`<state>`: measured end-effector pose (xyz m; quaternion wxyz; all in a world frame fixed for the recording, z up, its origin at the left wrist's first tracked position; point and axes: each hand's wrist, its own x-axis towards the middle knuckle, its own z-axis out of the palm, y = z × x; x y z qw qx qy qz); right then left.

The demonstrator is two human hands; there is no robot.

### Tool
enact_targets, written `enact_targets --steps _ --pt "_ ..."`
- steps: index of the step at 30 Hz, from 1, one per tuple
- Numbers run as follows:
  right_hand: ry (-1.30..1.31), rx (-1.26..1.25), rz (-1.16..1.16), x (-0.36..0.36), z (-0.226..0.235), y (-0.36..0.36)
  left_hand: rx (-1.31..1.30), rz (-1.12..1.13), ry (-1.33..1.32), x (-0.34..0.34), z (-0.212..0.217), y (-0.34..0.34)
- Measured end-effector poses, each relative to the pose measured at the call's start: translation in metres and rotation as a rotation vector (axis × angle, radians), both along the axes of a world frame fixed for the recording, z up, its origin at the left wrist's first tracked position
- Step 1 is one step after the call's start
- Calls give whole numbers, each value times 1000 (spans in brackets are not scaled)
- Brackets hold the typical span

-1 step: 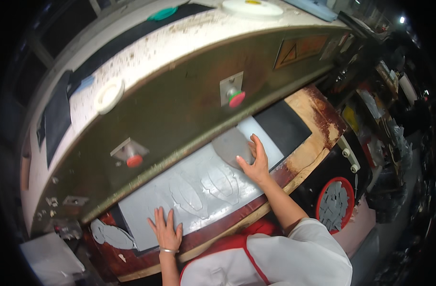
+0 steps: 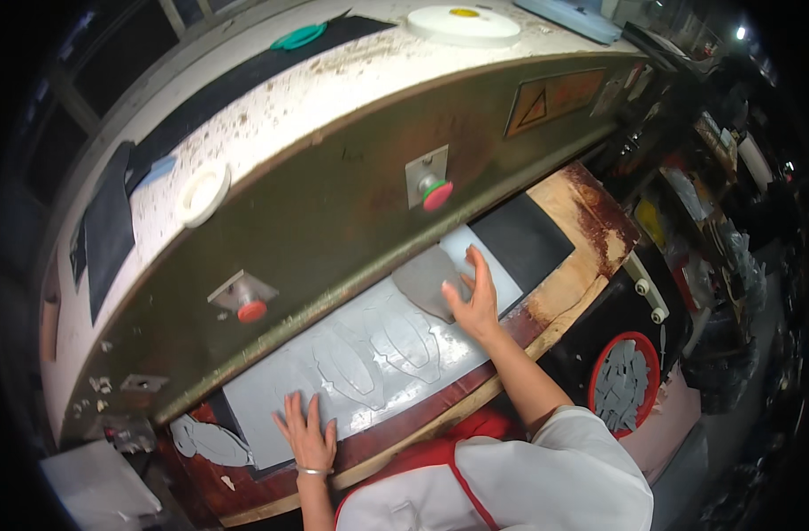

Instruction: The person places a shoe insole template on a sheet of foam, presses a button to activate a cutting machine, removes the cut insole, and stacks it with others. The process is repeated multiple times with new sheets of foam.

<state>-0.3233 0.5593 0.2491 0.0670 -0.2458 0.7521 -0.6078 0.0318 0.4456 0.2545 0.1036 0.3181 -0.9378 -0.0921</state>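
On the far left of the tabletop [image 2: 590, 234], just under the edge of the big green press head [image 2: 334, 203], some cut grey sole-shaped pieces [image 2: 205, 440] lie beside the corner of the grey sheet [image 2: 351, 372]. The sheet is long and pale, it lies flat on the worn wooden board and goes partly under the press head. The left hand [image 2: 307, 434] rests flat on the near left part of the sheet, palm down, fingers spread open, holding nothing; a thin bracelet is on the wrist. In the middle of the sheet several sole outlines [image 2: 387, 341] are already cut into the material, side by side. Further right, the right hand [image 2: 471, 296] is laid on a darker grey cutting die [image 2: 427, 279] that sits on the sheet near the press edge; the fingers are open and press on it, not closed around it. The two hands are well apart. Right of the sheet a black mat [image 2: 520, 239] touches its end. On the press front there are two red buttons [image 2: 436, 193]. Lower right, a red round bin [image 2: 624, 385] holds grey cut pieces.
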Motion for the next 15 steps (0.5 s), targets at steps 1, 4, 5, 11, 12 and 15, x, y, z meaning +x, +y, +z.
enact_targets --steps 1,4,5,11,12,15 --pt "121 19 -34 -17 13 -13 -9 48 29 -3 -2 -5" --pt "603 28 -170 -57 49 -58 85 88 307 -6 -13 4" --pt "640 102 -197 -61 57 -76 78 77 275 -8 -18 9" --pt "718 23 -256 -62 66 -107 75 67 291 -44 -38 -24" --pt "742 -36 -277 -64 63 -106 65 107 258 -47 -37 -30" --pt "653 63 -199 -62 52 -96 28 30 298 -51 -32 -40"
